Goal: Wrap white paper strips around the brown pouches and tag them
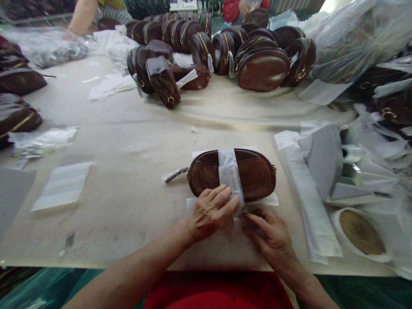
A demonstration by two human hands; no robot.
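A dark brown oval zip bag [254, 176] lies flat on the table in front of me, over white sheets whose edges stick out. Around its middle runs a white wrapping strip [228, 159]. My left hand [214, 210] rests on the strip at the bag's near edge, fingers stretched out flat. Just right of it, my right hand [270, 234] pinches the strip's near end between thumb and forefinger; the exact grip is partly hidden. A zip pull wrapped in clear film [175, 175] points out to the left of the bag.
Several finished-looking brown bags [264, 68] stand at the back. To the right are long white strips [299, 193], a grey tape dispenser [331, 167] and a tape roll [362, 231]. A white sheet [62, 186] lies left. Another person's arm [83, 17] reaches in at the back left.
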